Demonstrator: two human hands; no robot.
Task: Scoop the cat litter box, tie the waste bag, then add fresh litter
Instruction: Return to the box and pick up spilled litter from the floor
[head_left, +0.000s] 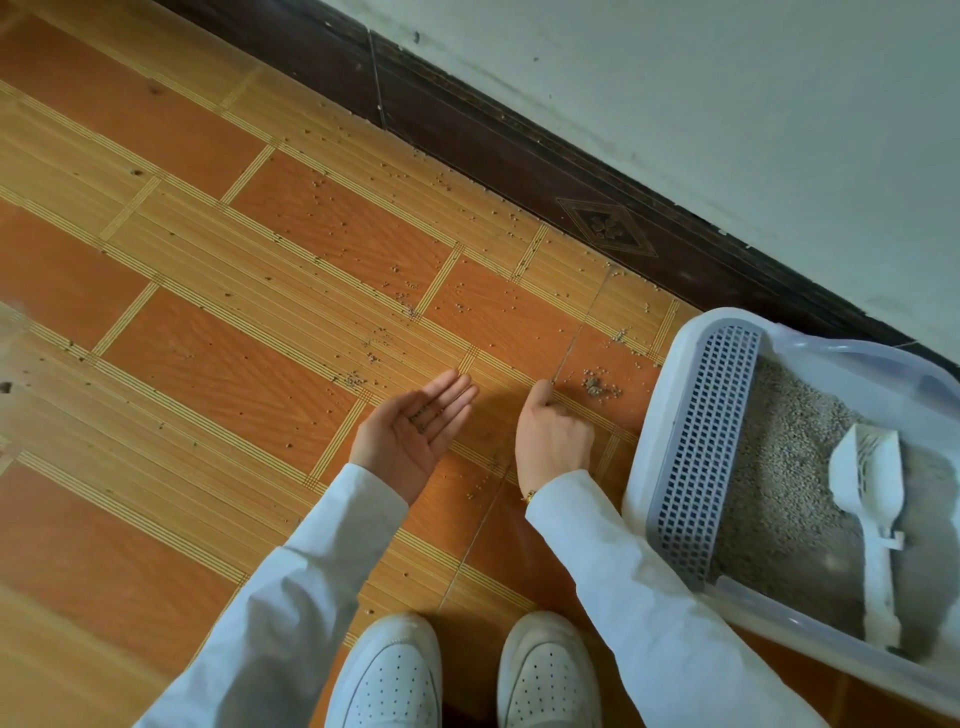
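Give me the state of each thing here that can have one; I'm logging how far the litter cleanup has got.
Left hand: palm up, open, a few litter grains lying on it.
Right hand: fingers curled down at the floor, picking at grains.
Litter box: on the floor by the wall, holding grey litter.
Scoop: lying in the litter, nobody holding it.
Floor: strewn with loose litter grains.

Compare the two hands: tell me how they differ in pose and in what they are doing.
The left hand lies palm up with fingers straight, a few litter grains on it; the right hand is palm down with fingers curled. The left hand hovers above the floor; the right hand's fingertips reach down to it, seemingly picking at spilled grains. Both wear white sleeves.
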